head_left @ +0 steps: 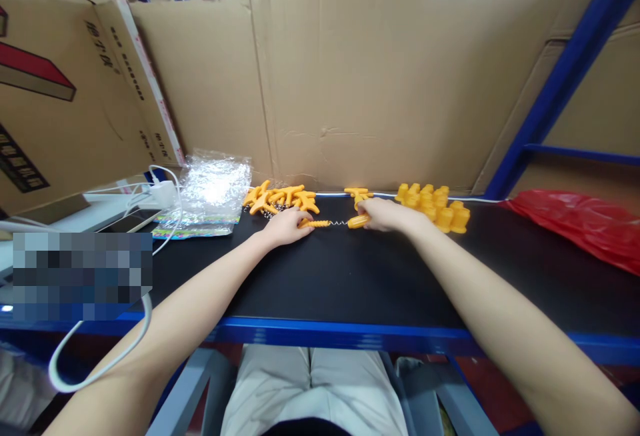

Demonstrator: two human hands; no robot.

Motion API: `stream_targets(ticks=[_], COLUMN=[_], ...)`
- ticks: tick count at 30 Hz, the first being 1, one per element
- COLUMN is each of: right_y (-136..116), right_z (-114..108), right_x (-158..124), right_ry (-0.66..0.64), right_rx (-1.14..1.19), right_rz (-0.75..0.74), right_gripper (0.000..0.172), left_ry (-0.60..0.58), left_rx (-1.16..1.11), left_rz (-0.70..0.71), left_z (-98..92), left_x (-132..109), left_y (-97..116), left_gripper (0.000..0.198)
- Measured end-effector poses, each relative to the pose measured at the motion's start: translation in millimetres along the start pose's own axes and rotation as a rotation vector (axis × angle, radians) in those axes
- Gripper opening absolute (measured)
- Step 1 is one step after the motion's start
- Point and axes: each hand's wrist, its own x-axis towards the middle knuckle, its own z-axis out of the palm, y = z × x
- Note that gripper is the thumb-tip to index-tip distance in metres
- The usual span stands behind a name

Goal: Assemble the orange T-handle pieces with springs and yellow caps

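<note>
Low over the black tabletop [345, 276], both my hands are closed on orange plastic pieces. My left hand [287, 226] grips an orange ribbed rod [321, 223] that points right. Between the hands runs a thin silvery wavy strand [339, 223]; I cannot tell whether it is a chain or a spring. In my right hand [383, 214] is a smooth orange handle-like piece [357, 222], partly covered by the fingers. Just behind that hand lies a branched orange piece [358, 193]. A pile of branched orange pieces [285, 197] with dark beaded chains sits behind my left hand.
Several orange cup-shaped pieces [434, 205] stand grouped behind my right forearm. Clear plastic bags [215, 186] lie left, beside a white charger [163, 193] with cables. A red plastic bag [575, 223] lies right. Cardboard [380, 83] walls the back; a blue post [555, 83] slants upward.
</note>
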Motion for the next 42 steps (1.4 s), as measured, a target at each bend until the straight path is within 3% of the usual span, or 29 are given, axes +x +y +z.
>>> stream_targets(ticks=[14, 23, 27, 31, 36, 42], right_y=[7.6, -8.2, -13.0, -10.4, -1.9, 0.1], right_z=[-15.2, -10.0, 1.5, 5.3, 5.7, 13.5], right_x=[-12.5, -11.7, -4.6, -1.5, 1.2, 8.5], right_ry=[-0.046, -0.135, 0.003, 0.134, 0.251, 0.284], right_rx=[0.178, 0.325, 0.282, 0.325, 0.412, 0.461], right_rz=[-0.170, -0.179, -0.185, -0.211, -0.235, -0.285], right_gripper=[0.023, 0.011, 0.017, 0.020, 0.019, 0.022], left_ry=[-0.018, 0.005, 0.050, 0.093, 0.010, -0.051], left_rx=[0.002, -0.106, -0.185, -0.363, -0.652, -0.551], left_rz=[-0.071, -0.051, -0.063, -0.174, -0.309, -0.230], left_z=[-1.9, 0.5, -0.1, -6.6, -16.5, -15.4], left_x=[-2.0, -0.3, 0.8, 1.5, 1.7, -0.2], left_y=[5.8, 3.2, 1.7, 3.5, 7.1, 2.2], left_gripper=[0.037, 0.033, 0.029, 0.030, 0.038, 0.050])
